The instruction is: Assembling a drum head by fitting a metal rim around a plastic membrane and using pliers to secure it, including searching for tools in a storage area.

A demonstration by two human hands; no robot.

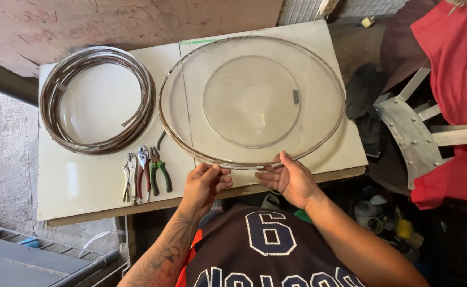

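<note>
A large clear round disc [252, 101] with a brown trim strip along its rim lies on a white board [84, 180]. My left hand [204, 183] pinches the near rim of the disc, fingers curled on the trim. My right hand [292, 178] grips the same near rim a little to the right, thumb on top. A coil of brown trim strip [96, 100] lies on the board's left half. Three hand tools [146, 172], locking pliers and two pliers with red and green grips, lie side by side just left of my left hand.
A metal bracket with rivets [408, 133] and red cloth [451, 69] sit to the right of the board. Dark rags [363, 95] lie by the board's right edge. Clutter fills the floor at lower right [387, 223]. A grey rack [31, 260] stands at lower left.
</note>
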